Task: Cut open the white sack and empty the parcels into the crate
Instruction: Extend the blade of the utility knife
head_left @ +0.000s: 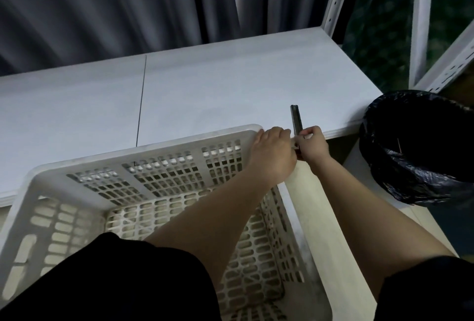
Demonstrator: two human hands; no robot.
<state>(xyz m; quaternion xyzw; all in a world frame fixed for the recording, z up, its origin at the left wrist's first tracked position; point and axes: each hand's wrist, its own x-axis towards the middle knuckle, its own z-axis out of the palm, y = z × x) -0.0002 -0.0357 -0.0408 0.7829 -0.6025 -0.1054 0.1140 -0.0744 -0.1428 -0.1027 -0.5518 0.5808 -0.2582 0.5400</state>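
My black sleeves (110, 282) fill the bottom of the view, and my bare forearms reach out from them over the white perforated crate (77, 179) that stands right below me. The crate is open at the top and I see only its slotted floor and walls inside; my left forearm crosses above its right half. Its far rim tucks against the front edge of the white shelf board (205, 84), and its far right corner sits just beside my hands. My left hand (273, 151) is curled, its fingertips closed on the lower end of the box cutter (296, 120), though what exactly they pinch there is hidden behind the knuckles. My right hand (314, 143) is wrapped around the cutter's handle from the other side, thumb on top, so both hands touch at the tool. The cutter's dark metal end points away from me, over the shelf board near its front edge. To the right, past the shelf's corner, stands a bin lined with a black plastic bag (410, 156); its inside is too dark to make out. Grey curtains (115, 5) hang behind the shelf, and white slotted uprights (336, 0) rise at its right end. I see no white sack or parcels anywhere in view.
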